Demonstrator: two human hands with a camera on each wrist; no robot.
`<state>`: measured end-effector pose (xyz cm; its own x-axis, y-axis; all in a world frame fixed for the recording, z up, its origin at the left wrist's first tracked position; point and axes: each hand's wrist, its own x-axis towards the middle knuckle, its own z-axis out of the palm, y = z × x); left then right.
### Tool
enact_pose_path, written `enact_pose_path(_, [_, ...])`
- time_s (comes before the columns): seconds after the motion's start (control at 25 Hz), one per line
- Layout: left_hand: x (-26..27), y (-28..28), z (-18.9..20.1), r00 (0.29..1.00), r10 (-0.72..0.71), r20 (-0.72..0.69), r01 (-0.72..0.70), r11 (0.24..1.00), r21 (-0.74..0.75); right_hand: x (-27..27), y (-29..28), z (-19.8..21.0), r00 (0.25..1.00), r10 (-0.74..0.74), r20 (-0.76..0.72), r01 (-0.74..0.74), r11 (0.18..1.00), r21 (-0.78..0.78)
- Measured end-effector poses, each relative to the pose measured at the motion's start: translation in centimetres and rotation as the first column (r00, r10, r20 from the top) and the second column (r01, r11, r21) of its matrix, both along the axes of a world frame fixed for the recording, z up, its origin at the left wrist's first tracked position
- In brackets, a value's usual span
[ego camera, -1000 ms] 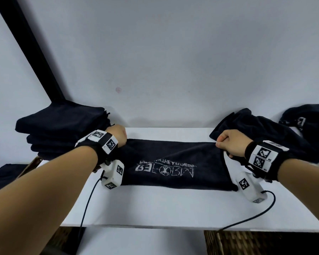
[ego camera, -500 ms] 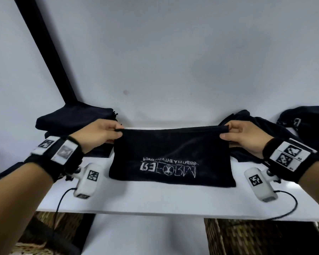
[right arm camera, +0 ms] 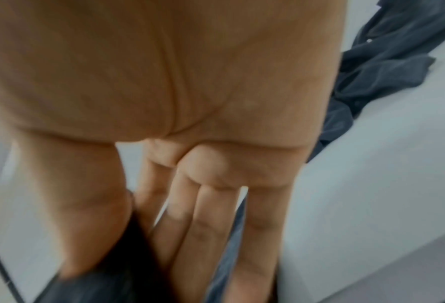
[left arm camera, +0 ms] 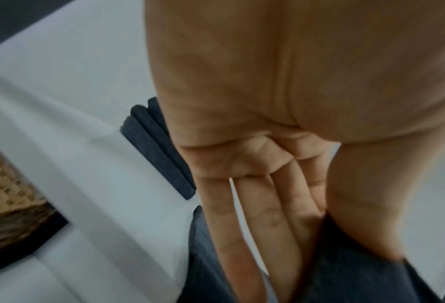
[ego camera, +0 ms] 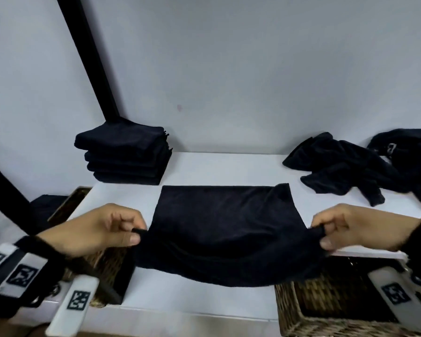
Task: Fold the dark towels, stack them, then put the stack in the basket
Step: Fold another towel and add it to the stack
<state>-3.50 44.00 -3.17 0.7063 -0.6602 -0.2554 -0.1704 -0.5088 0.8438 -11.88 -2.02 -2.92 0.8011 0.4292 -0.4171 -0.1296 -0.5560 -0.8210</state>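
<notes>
A dark towel (ego camera: 226, 222) is stretched between my two hands, its far part flat on the white table (ego camera: 224, 166) and its near part sagging over the front edge. My left hand (ego camera: 122, 229) pinches its left corner between thumb and fingers. My right hand (ego camera: 336, 229) pinches the right corner the same way. In the left wrist view the thumb and fingers of my left hand (left arm camera: 307, 242) close on dark towel cloth (left arm camera: 345, 276). In the right wrist view my right hand (right arm camera: 148, 246) likewise clamps the dark towel (right arm camera: 122, 287).
A stack of folded dark towels (ego camera: 124, 154) stands at the table's back left. Loose crumpled dark towels (ego camera: 350, 166) lie at the back right. Wicker baskets sit below the table edge, one at the left (ego camera: 102, 266) and one at the right (ego camera: 326, 317).
Both hands have drawn the towel's far edge up and toward me over the rest of it. The printed white lettering no longer shows. The towel's near part now hangs past the front edge.
</notes>
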Motion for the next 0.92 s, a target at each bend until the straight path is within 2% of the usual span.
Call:
enact_pose_path(0.08, [1.0,-1.2,-0.8,0.992,0.109,-0.071,-0.115,0.99,-0.088,1.8,0.0,-1.5,0.971,-0.228,-0.074,0.239,0.943,0.232])
enact_pose_path(0.12, [1.8,-1.9,-1.0,0.974,0.191,-0.121,-0.206,0.97,-0.127,3.0,0.1,-2.0,0.928,-0.351,-0.123,0.372,0.873,0.315])
enact_pose_path(0.2, [4.1,-3.4,-1.8,0.919,0.357,-0.164,-0.383,0.908,-0.169,5.7,0.4,-3.5,0.796,-0.565,-0.218,0.599,0.683,0.417])
enact_pose_path(0.24, [5.6,-4.3,-2.4,0.887,0.428,-0.174,-0.457,0.871,-0.183,6.9,0.9,-4.1,0.727,-0.649,-0.225,0.674,0.611,0.414])
enact_pose_path(0.28, [6.9,-5.1,-3.2,0.852,0.495,-0.17,-0.52,0.837,-0.172,8.0,1.4,-4.8,0.674,-0.715,-0.186,0.725,0.591,0.354])
enact_pose_path(0.36, [9.2,-6.4,-5.1,0.802,0.596,-0.045,-0.597,0.799,-0.069,9.5,2.0,-5.8,0.648,-0.761,0.027,0.756,0.647,0.101])
enact_pose_path(0.44, [10.8,-6.8,-6.5,0.783,0.606,0.138,-0.616,0.786,0.044,10.5,1.9,-6.4,0.697,-0.695,0.177,0.712,0.699,-0.057])
enact_pose_path(0.6, [12.0,-7.3,-6.3,0.814,0.468,0.345,-0.562,0.785,0.262,11.6,1.2,-6.0,0.755,-0.616,0.227,0.656,0.708,-0.262])
enact_pose_path(0.72, [11.0,-7.4,-4.3,0.814,0.32,0.484,-0.555,0.673,0.489,11.6,1.3,-4.1,0.849,-0.466,0.25,0.526,0.696,-0.49])
enact_pose_path(0.76, [10.1,-7.5,-3.4,0.802,0.261,0.538,-0.564,0.63,0.534,11.2,1.4,-3.1,0.868,-0.441,0.228,0.492,0.701,-0.516])
enact_pose_path(0.8, [8.9,-7.8,-2.5,0.772,0.191,0.606,-0.573,0.622,0.534,10.7,1.4,-2.2,0.879,-0.425,0.216,0.472,0.714,-0.517])
enact_pose_path(0.84, [7.4,-8.1,-2.0,0.734,0.138,0.665,-0.56,0.677,0.477,10.1,1.3,-1.4,0.882,-0.381,0.277,0.471,0.721,-0.509])
enact_pose_path(0.88, [5.8,-8.6,-1.9,0.716,0.104,0.691,-0.496,0.771,0.398,9.5,1.2,-0.8,0.876,-0.264,0.403,0.457,0.72,-0.522])
enact_pose_path(0.92, [4.0,-9.4,-2.3,0.732,0.052,0.68,-0.389,0.851,0.353,8.7,1.4,-0.6,0.87,-0.085,0.486,0.389,0.724,-0.57])
